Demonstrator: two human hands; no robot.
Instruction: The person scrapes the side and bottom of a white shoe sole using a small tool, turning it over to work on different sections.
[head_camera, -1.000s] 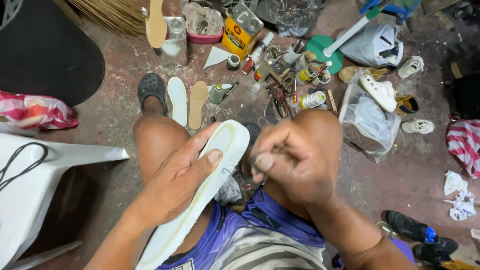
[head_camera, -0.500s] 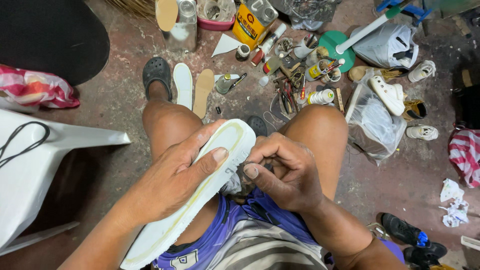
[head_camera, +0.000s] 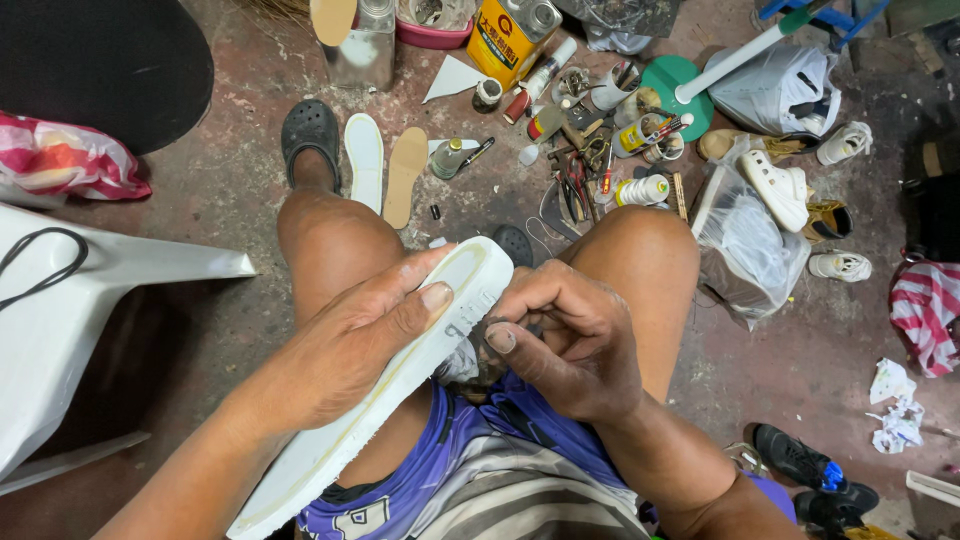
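The left hand (head_camera: 345, 350) grips a long white rubber shoe sole (head_camera: 400, 375) across the lap, and the right hand (head_camera: 565, 335), fingers curled, pinches its edge. Beyond the hands, a yellow metal can (head_camera: 508, 40) and a clear plastic bag with a white shoe (head_camera: 750, 240) stand on the stained concrete floor (head_camera: 220, 190).

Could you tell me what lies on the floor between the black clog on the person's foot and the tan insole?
In the head view, a white insole lies between the black clog and the tan insole, parallel to both.
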